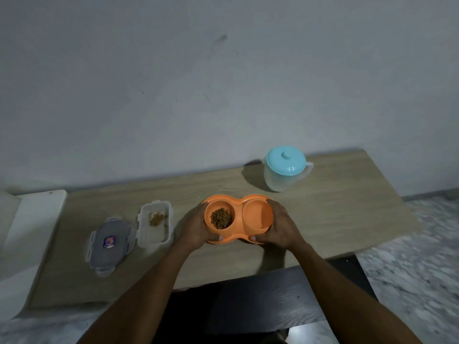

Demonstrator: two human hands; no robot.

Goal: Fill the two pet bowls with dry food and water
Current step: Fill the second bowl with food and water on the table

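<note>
Left hand [196, 227]: wraps the left end of the orange double bowl [239, 220], palm against the outer wall, thumb tip showing on the near rim; a closed hold on the dish.
Right hand [279, 225]: mirrors it on the right end, fingers curled over the far edge, thumb on the near rim; likewise closed on the dish.
Double bowl: centre of the frame, at the middle of the wooden table [335, 219]; whether it rests on the top or is lifted slightly, I cannot tell.
Left well: holds a mound of brown dry food [221, 218].
Right well [257, 216]: looks empty and dry, so the water step seems still to come.
Handling: one moulded plastic piece, probably light and stiff, with a smooth finish that may slip; the two ends are the sound place to hold. Kept level, the kibble should stay in.
Food container [155, 222]: clear tub, open, left of the bowl, a few pieces left inside.
Lid [109, 243]: flat on the table just beside the tub, lower left.
Water jug [285, 168]: translucent, teal lid on, upper right of the bowl, well apart from both hands; probably the heaviest item if it is full.
</note>
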